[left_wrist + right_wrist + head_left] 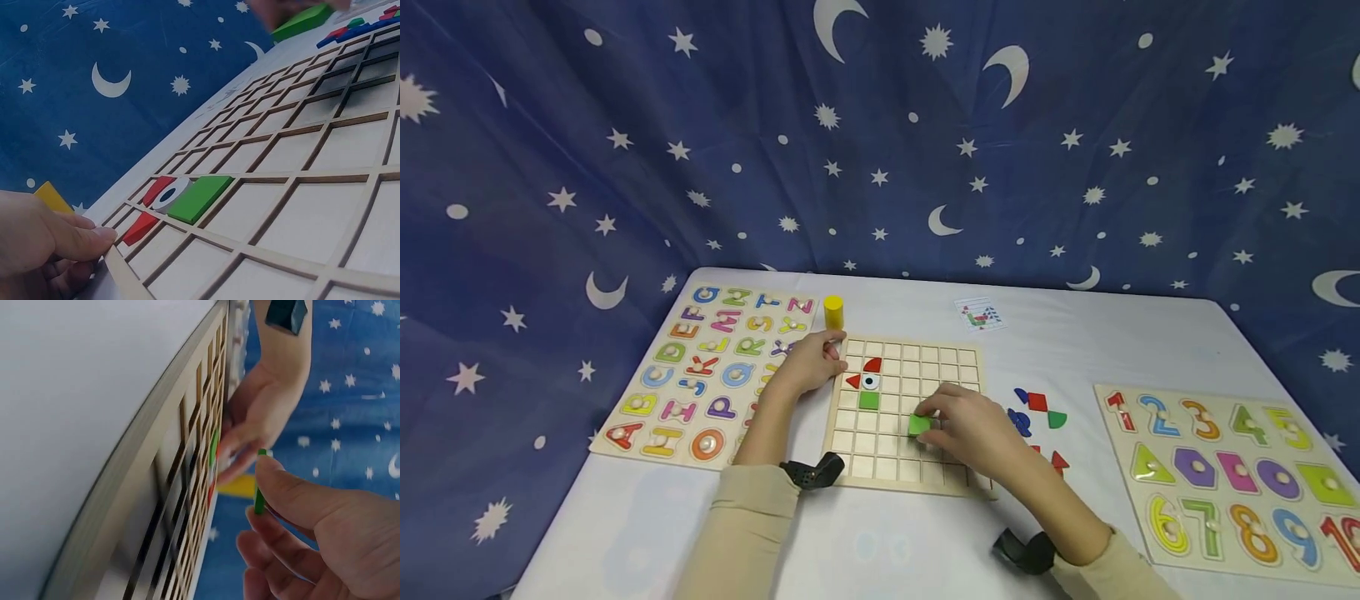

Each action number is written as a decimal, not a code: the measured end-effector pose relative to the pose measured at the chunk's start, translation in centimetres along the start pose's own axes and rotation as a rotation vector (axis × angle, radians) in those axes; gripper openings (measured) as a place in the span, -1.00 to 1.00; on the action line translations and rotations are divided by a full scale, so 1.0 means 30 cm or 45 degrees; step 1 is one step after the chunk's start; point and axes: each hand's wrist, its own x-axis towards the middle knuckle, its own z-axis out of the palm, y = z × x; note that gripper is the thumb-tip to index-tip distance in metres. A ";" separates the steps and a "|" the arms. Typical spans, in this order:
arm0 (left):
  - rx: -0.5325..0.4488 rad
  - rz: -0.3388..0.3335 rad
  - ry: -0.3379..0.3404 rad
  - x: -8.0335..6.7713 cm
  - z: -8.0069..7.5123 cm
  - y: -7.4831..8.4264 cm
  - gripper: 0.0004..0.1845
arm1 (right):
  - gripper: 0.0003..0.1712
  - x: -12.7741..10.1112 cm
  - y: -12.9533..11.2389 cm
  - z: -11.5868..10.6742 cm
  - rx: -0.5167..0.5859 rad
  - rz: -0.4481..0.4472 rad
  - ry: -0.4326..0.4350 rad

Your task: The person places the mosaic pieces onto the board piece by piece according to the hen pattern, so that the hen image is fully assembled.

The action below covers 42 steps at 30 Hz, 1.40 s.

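Note:
A wooden grid board (913, 417) lies on the white table. My left hand (808, 364) grips its left edge, thumb on the rim (119, 269). Above the board's right half, my right hand (973, 425) pinches a green square tile (259, 481) between thumb and fingertips, clear of the grid. Near the upper left of the grid sit a red quarter-round tile (872, 365), a red triangle (853, 381), a white tile with a black dot (870, 381) and another green square tile (200, 199) directly below it.
Loose red, blue and green pieces (1037, 402) lie right of the board. A pattern card (980, 314) rests behind it, and a yellow cylinder (833, 312) stands by its far left corner. A letter puzzle (681, 392) lies left, a number puzzle (1217, 450) right.

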 end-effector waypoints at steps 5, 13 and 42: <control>-0.004 0.009 0.005 0.002 0.000 -0.016 -0.44 | -0.68 0.081 -0.064 0.043 0.060 -0.079 0.038; 0.003 0.013 0.007 0.001 -0.002 -0.002 -0.44 | -0.67 0.137 -0.074 0.112 0.119 -0.062 0.100; 0.042 -0.003 -0.013 0.016 -0.001 -0.010 -0.45 | -0.69 0.146 -0.059 0.185 0.137 -0.094 0.116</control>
